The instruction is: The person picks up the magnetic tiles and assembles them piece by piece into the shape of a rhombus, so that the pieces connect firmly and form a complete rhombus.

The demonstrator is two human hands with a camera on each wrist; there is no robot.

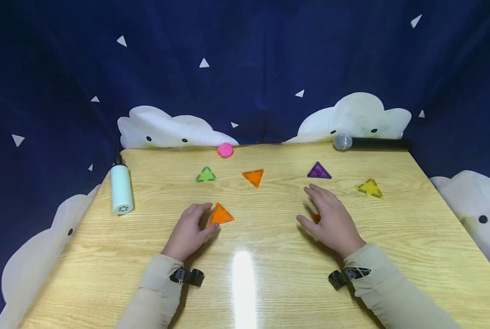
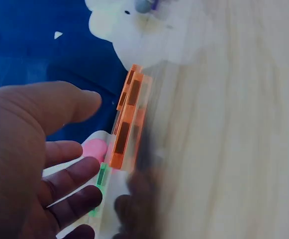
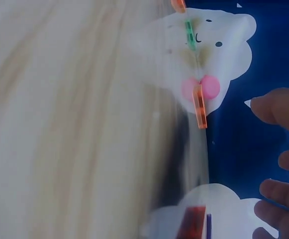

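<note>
- Dark blue cloth [image 1: 265,68] with white triangles and clouds hangs behind the pale wooden bench [image 1: 269,219]; we take our places from the pink disc [image 1: 225,150] at the bench's far edge.
- Nearer us than the pink disc, a broad stretch of wood separates the two grips, with a glare strip [image 1: 244,288] along it.
- Well right of the disc, a microphone [image 1: 376,144] lies along the far edge.
- Well left of the disc and nearer us, a pale blue bottle [image 1: 121,188] is by the left edge; its contents are hidden.
- Just nearer us than the disc, we see a green triangle [image 1: 205,174] leftward, then a middle orange triangle [image 1: 253,177], purple triangle [image 1: 319,171] and yellow triangle [image 1: 370,188] rightward.
- Almost straight nearer us from the disc is the left orange triangle [image 1: 220,214]. The left grip [image 1: 190,233] is wide beside it; we cannot tell whether the thumb touches.
- Right of the disc and nearer us, the right grip [image 1: 329,224] is wide, mostly covering an orange piece [image 1: 316,218] whose shape we cannot make out.
</note>
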